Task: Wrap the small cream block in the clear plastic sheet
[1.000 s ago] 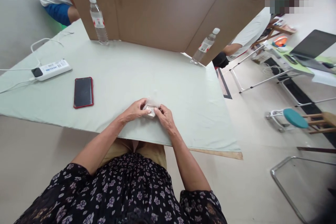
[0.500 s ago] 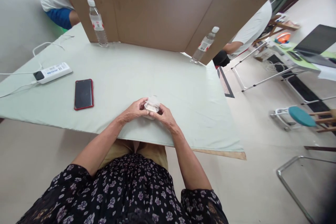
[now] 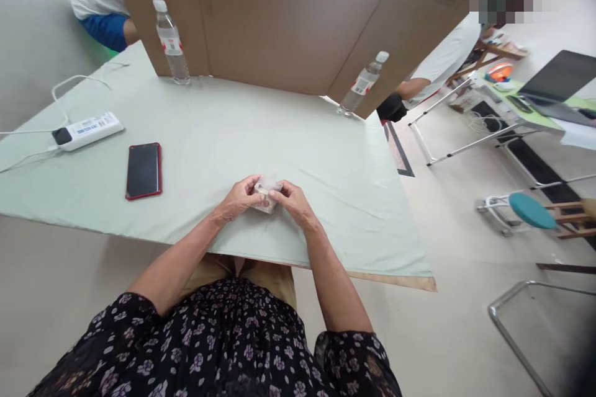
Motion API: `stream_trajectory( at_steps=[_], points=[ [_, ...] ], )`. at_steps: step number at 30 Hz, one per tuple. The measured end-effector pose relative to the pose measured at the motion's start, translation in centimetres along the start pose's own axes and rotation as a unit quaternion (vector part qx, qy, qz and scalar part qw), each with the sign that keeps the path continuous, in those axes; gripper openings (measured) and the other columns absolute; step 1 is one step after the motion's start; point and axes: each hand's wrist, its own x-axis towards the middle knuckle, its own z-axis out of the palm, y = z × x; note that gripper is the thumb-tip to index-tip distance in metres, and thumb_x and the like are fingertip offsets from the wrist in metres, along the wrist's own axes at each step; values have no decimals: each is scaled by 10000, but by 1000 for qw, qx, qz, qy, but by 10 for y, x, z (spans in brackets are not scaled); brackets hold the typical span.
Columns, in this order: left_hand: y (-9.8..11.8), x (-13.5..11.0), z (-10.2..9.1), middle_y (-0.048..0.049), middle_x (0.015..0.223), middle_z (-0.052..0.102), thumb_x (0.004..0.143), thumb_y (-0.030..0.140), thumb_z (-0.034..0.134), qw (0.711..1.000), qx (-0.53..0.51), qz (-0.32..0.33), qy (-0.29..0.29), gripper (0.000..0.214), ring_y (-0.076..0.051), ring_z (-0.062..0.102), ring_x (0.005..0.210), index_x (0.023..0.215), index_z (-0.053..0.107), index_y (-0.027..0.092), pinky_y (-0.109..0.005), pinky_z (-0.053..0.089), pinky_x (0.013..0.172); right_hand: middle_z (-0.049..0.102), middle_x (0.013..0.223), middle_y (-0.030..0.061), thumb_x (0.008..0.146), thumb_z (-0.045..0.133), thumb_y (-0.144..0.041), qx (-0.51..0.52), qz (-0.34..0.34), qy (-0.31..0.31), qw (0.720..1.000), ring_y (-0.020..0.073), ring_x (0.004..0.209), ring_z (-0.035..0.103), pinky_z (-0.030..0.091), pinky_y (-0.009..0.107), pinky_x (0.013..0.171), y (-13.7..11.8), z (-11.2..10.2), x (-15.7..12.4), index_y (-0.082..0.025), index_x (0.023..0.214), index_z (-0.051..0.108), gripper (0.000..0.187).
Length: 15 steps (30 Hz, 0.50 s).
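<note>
A small pale box (image 3: pixel 267 206) with a translucent, whitish flap or film on top is held low over the table (image 3: pixel 223 130), close to its front edge. I cannot tell whether its underside touches the cloth. My left hand (image 3: pixel 241 197) grips the box from the left, thumb across its near face. On the other side my right hand (image 3: pixel 293 200) has its thumb on the top near edge and its fingers behind. The fingers partly cover the box, and its markings are too small to read.
Left of my hands lie a red-cased phone (image 3: pixel 144 170) and a white power strip (image 3: pixel 88 131) with cables. Two water bottles (image 3: pixel 173 49) stand against a tall cardboard panel (image 3: pixel 279 18) at the back. People sit beyond it. A teal stool (image 3: pixel 532 209) is at the right.
The box's near face shows more now, and the film on top stands less high. My right thumb has shifted up onto the top edge. Both hands remain on the box.
</note>
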Motion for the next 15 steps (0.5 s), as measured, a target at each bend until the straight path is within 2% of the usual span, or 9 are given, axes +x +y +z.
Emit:
stream_trajectory(
  at_steps=[2,7,12,15],
  points=[
    [-1,2,1,-66,1070,688,622,243,763,1000,2,8,-1,688,-164,676,828,1272,582,108,-306,559,807,624,762,-14,722,739,-610,6,2,11,1000,151,716,544,447,290,707,-1,-1,6,-199,864,637,447],
    [-5,7,-1,-84,1075,696,651,284,776,1000,-3,15,-13,734,-169,684,797,1325,543,110,-311,569,766,656,795,5,726,722,-591,5,-18,29,999,155,730,566,468,291,702,-6,1,27,-199,844,663,413],
    [-12,9,-5,-114,1165,670,682,332,783,999,17,49,-1,753,-194,679,896,1353,522,112,-323,562,810,685,774,17,769,689,-521,14,-35,51,998,164,729,600,490,298,700,-11,7,36,-193,792,696,329],
    [-16,12,-6,-100,1065,689,722,345,746,997,51,58,19,761,-185,667,867,1391,492,85,-313,544,800,717,814,33,798,680,-463,-13,-48,56,997,179,756,632,503,312,720,-11,11,34,-191,824,730,278]
  ],
)
